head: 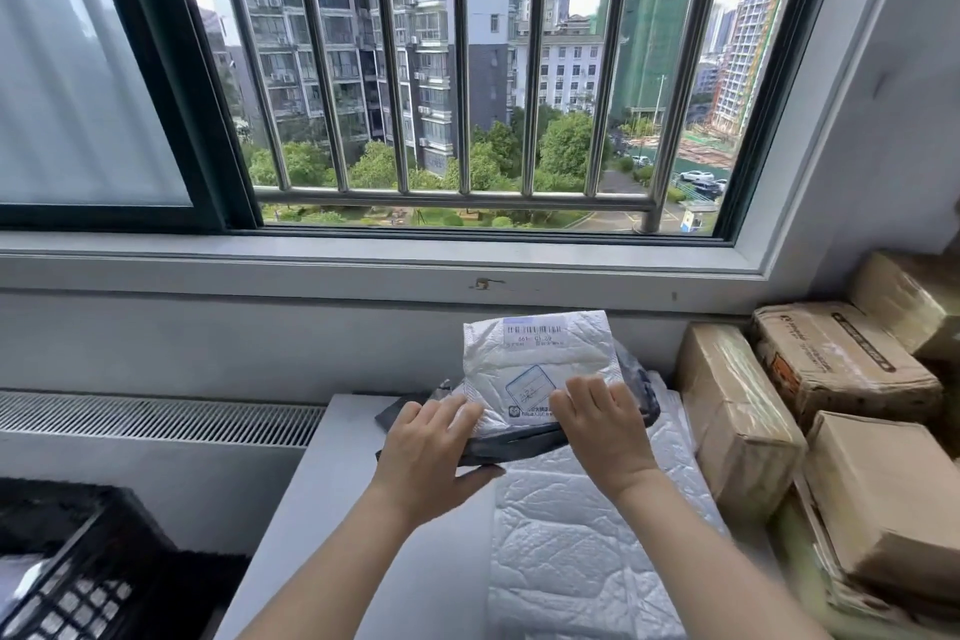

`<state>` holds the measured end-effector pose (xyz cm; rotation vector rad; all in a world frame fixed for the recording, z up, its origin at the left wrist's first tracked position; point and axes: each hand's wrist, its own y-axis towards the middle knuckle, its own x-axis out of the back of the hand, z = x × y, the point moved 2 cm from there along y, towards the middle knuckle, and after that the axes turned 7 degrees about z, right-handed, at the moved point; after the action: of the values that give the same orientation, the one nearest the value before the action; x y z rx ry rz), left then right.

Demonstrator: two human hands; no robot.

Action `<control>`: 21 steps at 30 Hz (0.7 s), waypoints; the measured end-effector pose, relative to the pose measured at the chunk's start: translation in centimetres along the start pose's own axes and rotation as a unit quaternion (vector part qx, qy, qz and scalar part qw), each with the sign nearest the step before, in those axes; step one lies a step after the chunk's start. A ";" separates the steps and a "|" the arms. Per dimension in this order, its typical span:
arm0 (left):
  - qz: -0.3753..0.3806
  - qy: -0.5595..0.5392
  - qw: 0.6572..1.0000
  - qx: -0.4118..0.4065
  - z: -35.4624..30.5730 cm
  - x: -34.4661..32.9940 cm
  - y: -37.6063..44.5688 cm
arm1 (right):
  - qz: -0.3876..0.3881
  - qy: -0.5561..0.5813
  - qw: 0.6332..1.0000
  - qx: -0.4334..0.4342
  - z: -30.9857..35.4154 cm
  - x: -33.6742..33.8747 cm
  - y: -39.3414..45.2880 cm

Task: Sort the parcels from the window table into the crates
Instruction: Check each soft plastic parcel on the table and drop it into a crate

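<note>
A white padded mailer [540, 359] with a barcode label lies on top of a dark grey plastic parcel [636, 387] on the grey window table [332, 483]. My left hand [428, 457] grips the near left edge of this pair, thumb underneath and fingers on top. My right hand [602, 429] holds the near right part, fingers curled over the white mailer. Beneath them another white padded mailer [582, 551] lies flat on the table. A black plastic crate [67, 582] stands at the lower left, below table level.
Several taped cardboard boxes [737, 416] are stacked along the table's right side against the wall. The window sill [363, 260] and barred window run behind the table. A radiator grille [156, 418] sits to the left of the table.
</note>
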<state>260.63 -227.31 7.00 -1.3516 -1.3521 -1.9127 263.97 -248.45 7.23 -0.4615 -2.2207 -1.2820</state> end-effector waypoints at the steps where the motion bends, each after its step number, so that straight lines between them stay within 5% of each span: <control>1: 0.024 -0.006 1.000 0.008 -0.3 -0.4 -0.1 | 0.005 0.002 1.000 -0.003 0.0 -0.2 -0.4; 6: 0.119 -0.144 0.976 0.113 -2.8 -1.0 0.1 | 0.023 0.015 1.000 -0.010 0.5 -1.2 -3.4; 13: 0.105 -0.401 0.859 0.301 -5.7 -3.2 1.8 | 0.079 0.061 0.995 -0.010 0.4 -1.6 -6.1; 21: 0.107 -0.451 0.827 0.319 -7.4 -4.1 3.1 | 0.398 0.126 0.905 -0.084 -1.0 -4.2 -10.9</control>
<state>261.38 -235.98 4.50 -1.9624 -1.8818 -0.4847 261.83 -254.76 -2.36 -1.0659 -1.4446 -0.9943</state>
